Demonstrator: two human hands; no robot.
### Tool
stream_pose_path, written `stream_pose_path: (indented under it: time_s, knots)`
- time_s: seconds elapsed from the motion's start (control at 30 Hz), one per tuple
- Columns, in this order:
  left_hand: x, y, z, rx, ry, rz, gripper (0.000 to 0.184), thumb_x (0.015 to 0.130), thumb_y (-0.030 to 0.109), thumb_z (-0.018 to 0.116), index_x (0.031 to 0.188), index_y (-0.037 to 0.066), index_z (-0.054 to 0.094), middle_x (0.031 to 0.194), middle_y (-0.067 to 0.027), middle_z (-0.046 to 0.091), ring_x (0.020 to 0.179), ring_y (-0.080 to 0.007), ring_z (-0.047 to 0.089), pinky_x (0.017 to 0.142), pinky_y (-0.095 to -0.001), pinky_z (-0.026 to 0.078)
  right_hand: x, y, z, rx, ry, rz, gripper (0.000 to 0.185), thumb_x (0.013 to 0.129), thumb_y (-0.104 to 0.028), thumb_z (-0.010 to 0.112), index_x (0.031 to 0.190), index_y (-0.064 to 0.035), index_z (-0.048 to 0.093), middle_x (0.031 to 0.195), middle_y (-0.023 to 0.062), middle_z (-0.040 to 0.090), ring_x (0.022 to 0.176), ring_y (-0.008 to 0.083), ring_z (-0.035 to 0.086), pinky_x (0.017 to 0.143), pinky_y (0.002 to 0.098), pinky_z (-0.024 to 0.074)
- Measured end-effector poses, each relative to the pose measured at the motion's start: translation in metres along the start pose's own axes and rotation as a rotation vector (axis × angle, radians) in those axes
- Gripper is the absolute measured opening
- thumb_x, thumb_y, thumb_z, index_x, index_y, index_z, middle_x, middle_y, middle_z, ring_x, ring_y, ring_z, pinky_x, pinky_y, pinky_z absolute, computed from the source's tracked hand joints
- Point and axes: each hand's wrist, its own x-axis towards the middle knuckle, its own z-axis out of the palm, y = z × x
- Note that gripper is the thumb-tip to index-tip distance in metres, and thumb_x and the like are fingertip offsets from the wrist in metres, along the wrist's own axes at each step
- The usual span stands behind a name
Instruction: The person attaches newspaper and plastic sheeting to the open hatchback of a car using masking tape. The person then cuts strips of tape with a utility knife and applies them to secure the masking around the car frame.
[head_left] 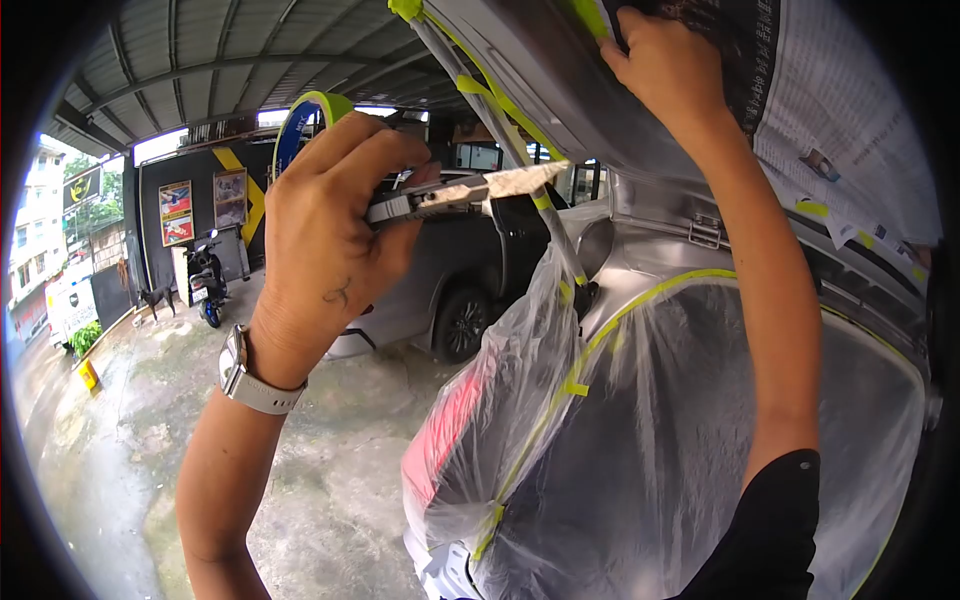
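My left hand (335,215) is closed around a grey utility knife (432,201). A whitish, speckled piece (528,180) covers the knife's front end. A roll of yellow-green masking tape (296,135) with a blue core label sits behind the same hand's fingers. High on the right, my right hand (675,75) presses bent fingers against the underside of a raised car lid (560,95). Its fingertips meet a strip of yellow-green tape (592,18) beside printed newspaper (850,120); anything pinched there is hidden.
Below the lid, clear plastic sheeting (640,430) edged with yellow-green tape covers the car's opening. A strut (490,95) holds up the lid at its left. Behind stand a dark pickup truck (420,270), a scooter (207,280) and a dog (158,300) on the concrete floor (310,490).
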Motion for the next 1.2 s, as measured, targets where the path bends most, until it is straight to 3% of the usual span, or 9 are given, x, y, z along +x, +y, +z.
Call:
stream_pose_path:
  time_s: [0.4, 0.57, 0.9, 0.97, 1.0, 1.07, 1.13, 1.17, 1.2]
  knots:
    - [-0.008, 0.001, -0.024, 0.016, -0.057, -0.02, 0.033, 0.063, -0.003, 0.071, 0.096, 0.005, 0.07, 0.088, -0.0097, 0.064, 0.085, -0.0338, 0.066, 0.073, -0.0398, 0.053, -0.01, 0.022, 0.017, -0.123, -0.15, -0.039, 0.026, 0.093, -0.034, 0.07, 0.09, -0.0088, 0.066, 0.076, 0.0137, 0.071, 0.067, 0.0385, 0.071, 0.06, 0.0484, 0.0584]
    - [-0.011, 0.001, -0.033, -0.001, -0.074, -0.038, 0.034, 0.063, -0.004, 0.071, 0.095, 0.004, 0.07, 0.088, -0.01, 0.064, 0.082, -0.034, 0.065, 0.072, -0.0396, 0.052, 0.006, -0.007, 0.001, 0.09, 0.121, 0.019, 0.021, 0.086, -0.023, 0.07, 0.084, -0.0021, 0.069, 0.075, 0.0189, 0.072, 0.068, 0.0382, 0.071, 0.064, 0.0487, 0.058]
    - [-0.018, 0.002, -0.029, -0.01, -0.092, -0.127, 0.028, 0.068, -0.004, 0.07, 0.094, 0.004, 0.07, 0.091, -0.0116, 0.065, 0.08, -0.0336, 0.067, 0.073, -0.0375, 0.053, 0.016, -0.013, 0.001, 0.136, 0.135, 0.098, 0.021, 0.087, -0.025, 0.071, 0.085, -0.0042, 0.069, 0.072, 0.016, 0.072, 0.065, 0.0385, 0.071, 0.062, 0.0515, 0.057]
    - [-0.02, 0.011, -0.028, -0.02, -0.109, -0.17, 0.023, 0.075, -0.003, 0.067, 0.098, 0.001, 0.071, 0.087, -0.0129, 0.063, 0.077, -0.0341, 0.065, 0.07, -0.0354, 0.051, 0.01, -0.014, 0.005, 0.226, 0.07, 0.224, 0.019, 0.086, -0.019, 0.074, 0.09, -0.0019, 0.067, 0.083, 0.0181, 0.071, 0.076, 0.0397, 0.07, 0.07, 0.0492, 0.0555]
    - [-0.025, 0.013, -0.027, -0.065, -0.098, -0.17, 0.018, 0.081, -0.001, 0.065, 0.098, 0.0, 0.071, 0.085, -0.0129, 0.062, 0.074, -0.0332, 0.062, 0.068, -0.0347, 0.049, 0.003, -0.004, 0.023, 0.22, 0.209, 0.17, 0.022, 0.094, -0.029, 0.071, 0.09, -0.0081, 0.064, 0.077, 0.0138, 0.071, 0.064, 0.0336, 0.069, 0.056, 0.0446, 0.0544]
    - [-0.041, 0.02, -0.017, -0.204, -0.075, -0.257, 0.015, 0.098, 0.003, 0.057, 0.101, -0.002, 0.071, 0.081, -0.0122, 0.057, 0.069, -0.0278, 0.056, 0.065, -0.0342, 0.045, -0.027, -0.036, -0.001, 0.585, 0.283, 0.302, 0.008, 0.093, -0.015, 0.067, 0.088, -0.0094, 0.066, 0.067, 0.0134, 0.068, 0.065, 0.0374, 0.069, 0.069, 0.0471, 0.0573]
    - [-0.059, 0.037, -0.013, -0.299, -0.118, -0.408, 0.023, 0.102, 0.008, 0.056, 0.121, 0.0, 0.067, 0.102, -0.0122, 0.059, 0.082, -0.0216, 0.057, 0.071, -0.0332, 0.047, -0.074, -0.092, -0.044, 1.098, 0.047, 0.503, 0.015, 0.094, -0.02, 0.074, 0.095, -0.0098, 0.063, 0.068, 0.0034, 0.063, 0.056, 0.0167, 0.058, 0.057, 0.0333, 0.0487]
    - [-0.07, 0.046, -0.005, -0.357, -0.104, -0.482, 0.03, 0.102, 0.009, 0.056, 0.131, 0.002, 0.063, 0.112, -0.0125, 0.059, 0.089, -0.0208, 0.057, 0.074, -0.0329, 0.048, -0.107, -0.122, -0.055, 1.299, -0.08, 0.504, 0.024, 0.093, -0.026, 0.078, 0.105, -0.0099, 0.065, 0.077, 0.0014, 0.06, 0.061, 0.0127, 0.055, 0.055, 0.0308, 0.0461]
    - [-0.087, 0.047, 0.005, -0.315, -0.102, -0.447, 0.038, 0.101, 0.01, 0.057, 0.139, 0.003, 0.057, 0.119, -0.0135, 0.056, 0.095, -0.021, 0.055, 0.08, -0.0334, 0.048, -0.136, -0.148, -0.068, 1.545, -0.268, 0.514, 0.034, 0.091, -0.019, 0.08, 0.119, -0.007, 0.065, 0.098, 0.0007, 0.059, 0.075, 0.0082, 0.054, 0.069, 0.0242, 0.047]
